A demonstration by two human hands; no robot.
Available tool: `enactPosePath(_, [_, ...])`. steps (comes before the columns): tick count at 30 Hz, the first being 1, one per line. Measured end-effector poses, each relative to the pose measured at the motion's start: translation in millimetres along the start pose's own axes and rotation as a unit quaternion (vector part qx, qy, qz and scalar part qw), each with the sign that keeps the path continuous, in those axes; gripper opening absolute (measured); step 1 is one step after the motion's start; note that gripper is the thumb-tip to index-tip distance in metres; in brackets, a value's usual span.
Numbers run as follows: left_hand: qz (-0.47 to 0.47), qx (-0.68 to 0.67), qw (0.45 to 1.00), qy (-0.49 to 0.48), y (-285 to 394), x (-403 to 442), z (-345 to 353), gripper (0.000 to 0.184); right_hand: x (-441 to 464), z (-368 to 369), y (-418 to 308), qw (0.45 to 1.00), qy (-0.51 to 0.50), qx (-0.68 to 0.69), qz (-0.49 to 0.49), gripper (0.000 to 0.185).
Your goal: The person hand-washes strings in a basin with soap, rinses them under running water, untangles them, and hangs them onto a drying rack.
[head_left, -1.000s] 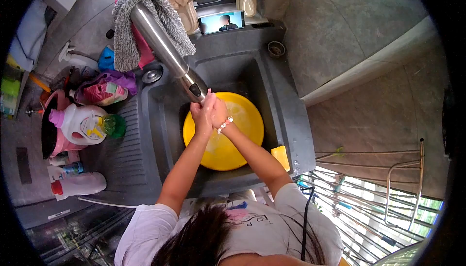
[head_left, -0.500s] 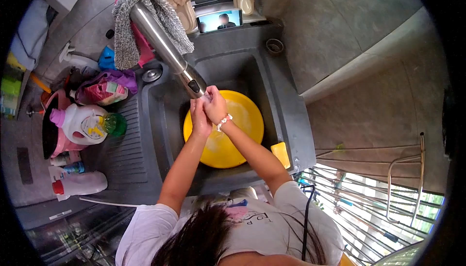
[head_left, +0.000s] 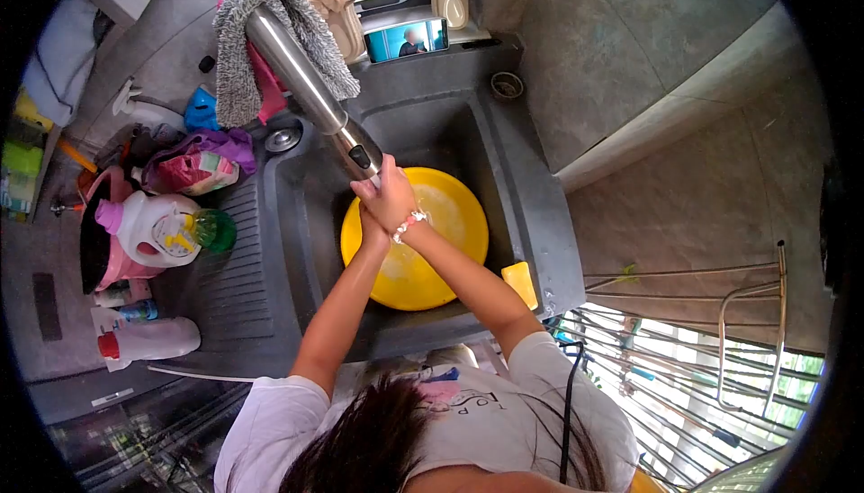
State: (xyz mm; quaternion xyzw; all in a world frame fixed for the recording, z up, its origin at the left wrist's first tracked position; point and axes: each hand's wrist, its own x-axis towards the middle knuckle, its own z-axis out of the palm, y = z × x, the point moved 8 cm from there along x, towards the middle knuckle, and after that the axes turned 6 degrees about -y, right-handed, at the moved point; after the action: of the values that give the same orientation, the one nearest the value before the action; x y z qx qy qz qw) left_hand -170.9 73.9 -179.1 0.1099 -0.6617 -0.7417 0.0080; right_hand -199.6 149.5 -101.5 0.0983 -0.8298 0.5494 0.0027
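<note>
Under the outlet of the metal faucet (head_left: 310,79), both hands are wet and pressed together above a yellow basin (head_left: 450,264). My right hand (head_left: 394,201) lies across the left one, its fingers stretched forward and its thumb side apart. Beneath it sits my left hand (head_left: 372,230), its fingers mostly covered, so their pose is hidden. Water runs down by the hands into the basin, which holds cloudy water. A beaded band circles the right wrist. Neither hand visibly holds an object.
The basin stands in a dark grey sink (head_left: 432,115). A grey cloth (head_left: 236,61) drapes over the faucet. Bottles, including a white jug (head_left: 148,232), stand left beside the ribbed drainboard (head_left: 229,286). A yellow bar (head_left: 519,285) rests on the right rim; a phone (head_left: 407,40) leans behind.
My right hand has slid over the left, covering its fingers. My left hand has shifted slightly down, toward me. The phone's picture has changed.
</note>
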Motion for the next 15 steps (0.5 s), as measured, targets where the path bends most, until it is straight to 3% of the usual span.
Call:
enactPosePath(2, [-0.059, -0.137, 0.989, -0.001, 0, -4, 3, 0.045, 0, -5, -5, 0.998, -0.002, -0.050, -0.023, 0.040])
enactPosePath(4, [-0.118, -0.271, 0.955, -0.001, 0, -10, 9, 0.048, 0, -8, -8, 0.980, -0.031, -0.193, -0.043, 0.042])
enactPosePath(8, [-0.131, -0.363, 0.922, -0.003, -5, -10, 7, 0.053, -2, 2, 28, 0.987, 0.005, -0.157, -0.043, 0.045])
enactPosePath(10, [-0.083, -0.273, 0.957, -0.047, -21, 1, -5, 0.049, -5, 31, 56, 0.977, -0.181, 0.064, 0.095, 0.046])
enactPosePath(11, [-0.083, -0.274, 0.957, -0.047, -24, 0, -8, 0.049, -8, 33, 57, 0.977, -0.181, 0.063, 0.095, 0.046])
enactPosePath(13, [-0.098, -0.018, 0.995, 0.016, -8, -7, -23, 0.039, -23, 45, 68, 0.913, -0.179, 0.305, 0.204, 0.043])
enactPosePath(14, [-0.099, -0.018, 0.995, 0.016, -13, -2, -30, 0.039, -22, 45, 75, 0.913, -0.179, 0.305, 0.204, 0.043])
enactPosePath(15, [0.002, 0.135, 0.991, -0.010, -4, 9, -39, 0.035, -19, 41, 86, 0.936, -0.174, 0.245, 0.183, 0.042])
